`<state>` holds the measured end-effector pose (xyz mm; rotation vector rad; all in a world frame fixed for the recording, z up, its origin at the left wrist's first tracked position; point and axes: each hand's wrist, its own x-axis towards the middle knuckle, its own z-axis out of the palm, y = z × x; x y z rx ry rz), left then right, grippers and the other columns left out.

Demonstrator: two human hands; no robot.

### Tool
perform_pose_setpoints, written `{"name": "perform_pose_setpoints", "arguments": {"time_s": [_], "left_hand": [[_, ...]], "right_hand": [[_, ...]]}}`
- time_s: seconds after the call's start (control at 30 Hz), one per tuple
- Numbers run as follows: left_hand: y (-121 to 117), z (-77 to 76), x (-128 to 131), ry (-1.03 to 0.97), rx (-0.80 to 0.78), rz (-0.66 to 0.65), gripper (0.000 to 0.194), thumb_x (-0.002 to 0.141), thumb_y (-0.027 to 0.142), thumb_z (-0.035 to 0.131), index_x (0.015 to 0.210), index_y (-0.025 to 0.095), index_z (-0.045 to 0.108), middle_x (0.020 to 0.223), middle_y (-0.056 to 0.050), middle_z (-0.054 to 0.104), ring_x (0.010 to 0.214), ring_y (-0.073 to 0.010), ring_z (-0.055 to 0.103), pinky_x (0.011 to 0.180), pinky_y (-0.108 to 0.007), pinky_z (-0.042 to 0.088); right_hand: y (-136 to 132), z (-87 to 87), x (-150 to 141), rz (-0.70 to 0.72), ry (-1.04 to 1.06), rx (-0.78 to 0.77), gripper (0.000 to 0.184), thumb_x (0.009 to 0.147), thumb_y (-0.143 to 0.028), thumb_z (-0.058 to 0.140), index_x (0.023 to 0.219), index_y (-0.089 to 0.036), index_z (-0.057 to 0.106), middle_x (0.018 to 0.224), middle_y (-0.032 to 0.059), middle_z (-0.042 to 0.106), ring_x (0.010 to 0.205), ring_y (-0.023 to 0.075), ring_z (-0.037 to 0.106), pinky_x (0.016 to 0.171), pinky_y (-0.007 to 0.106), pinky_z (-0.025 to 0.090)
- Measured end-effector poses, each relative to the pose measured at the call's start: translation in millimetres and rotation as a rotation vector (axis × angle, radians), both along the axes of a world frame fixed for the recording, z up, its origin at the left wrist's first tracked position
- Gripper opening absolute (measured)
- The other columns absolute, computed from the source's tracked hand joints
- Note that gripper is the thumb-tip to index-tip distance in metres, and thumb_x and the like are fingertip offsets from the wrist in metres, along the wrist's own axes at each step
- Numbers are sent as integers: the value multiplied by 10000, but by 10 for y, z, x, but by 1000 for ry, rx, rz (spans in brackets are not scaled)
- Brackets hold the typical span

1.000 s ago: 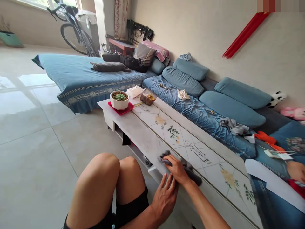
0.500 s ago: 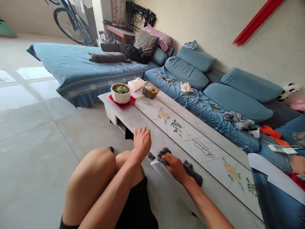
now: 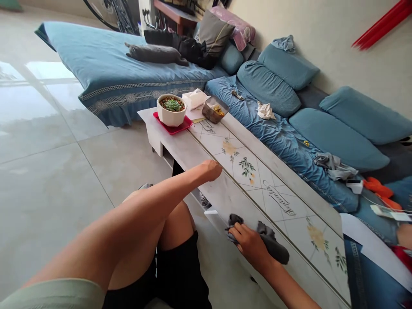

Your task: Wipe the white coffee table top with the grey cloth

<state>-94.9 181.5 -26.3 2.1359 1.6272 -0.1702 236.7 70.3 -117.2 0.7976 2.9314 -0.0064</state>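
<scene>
The two hands are apart from each other. The right hand is closed on a soft dark grey cloth, and it presses this cloth on the top of a long white counter with printed flowers and script, near the edge closest to the person. The left hand is curled like a fist over the same edge, farther along, and it is not possible to see if it touches the counter. No thing can be seen inside it. At the far end of the counter stand a round white pot with a green succulent on a red square tray, a white tissue box and a small clear box with food pieces. Beside the counter there are a blue bed and long blue cushions.
</scene>
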Motion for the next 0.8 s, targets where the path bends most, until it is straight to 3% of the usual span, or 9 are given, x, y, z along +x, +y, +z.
{"name": "perform_pose_setpoints", "arguments": {"time_s": [0.07, 0.2, 0.27, 0.33, 0.5, 0.57, 0.63, 0.8], "left_hand": [[-15, 14, 27, 5, 12, -9, 354, 837, -19, 674, 1140, 117, 795, 1211, -194, 788, 1180, -295, 752, 995, -354, 617], [-70, 71, 59, 30, 19, -7, 348, 855, -14, 651, 1150, 104, 795, 1196, -203, 790, 1141, -300, 772, 951, -355, 634], [-78, 106, 38, 39, 17, -4, 359, 852, -20, 649, 1156, 103, 797, 1178, -205, 795, 1118, -295, 780, 938, -351, 638], [-60, 137, 4, 44, 9, -4, 381, 840, -23, 660, 1173, 101, 796, 1174, -209, 796, 1118, -301, 779, 930, -358, 642], [61, 169, -49, 23, -17, -40, 442, 783, -31, 707, 1193, 110, 798, 1192, -200, 797, 1151, -311, 764, 947, -359, 642], [100, 164, -46, 12, -18, -59, 439, 771, -26, 717, 1180, 111, 801, 1206, -195, 794, 1143, -315, 764, 947, -364, 642], [115, 148, -38, 9, -12, -71, 418, 778, -15, 713, 1165, 113, 804, 1209, -192, 794, 1139, -315, 763, 945, -364, 638], [75, 109, -41, 21, -1, -63, 359, 833, 16, 696, 1160, 121, 800, 1159, -190, 800, 1107, -282, 769, 933, -324, 619]], "right_hand": [[81, -40, -398, 29, -26, 65, 331, 831, 61, 601, 951, -244, 648, 950, 36, 686, 848, 218, 616, 647, 335, 426], [367, -85, -1507, -7, 4, 63, 158, 977, -85, 590, 970, -228, 659, 1013, 53, 705, 858, 212, 619, 636, 339, 401], [447, -55, -1781, -49, 56, 15, 99, 979, -139, 639, 1019, -224, 669, 1049, 50, 714, 878, 210, 637, 658, 331, 408], [433, -7, -1707, -83, 103, -30, 97, 964, -180, 690, 1045, -229, 668, 1051, 37, 717, 899, 207, 660, 684, 318, 416], [203, 100, -733, -159, 121, -105, 46, 991, -231, 658, 978, -249, 618, 929, -7, 708, 803, 181, 681, 655, 290, 404], [192, 95, -577, -139, 127, -118, 40, 1004, -228, 628, 982, -249, 602, 911, -4, 706, 774, 176, 673, 650, 290, 402], [275, 50, -745, -99, 127, -99, 30, 1012, -229, 618, 995, -244, 599, 911, 9, 708, 774, 179, 669, 660, 295, 406], [633, -45, -1776, -149, 190, -45, 80, 990, -217, 644, 1059, -232, 606, 996, 45, 748, 851, 200, 689, 678, 302, 404]]}}
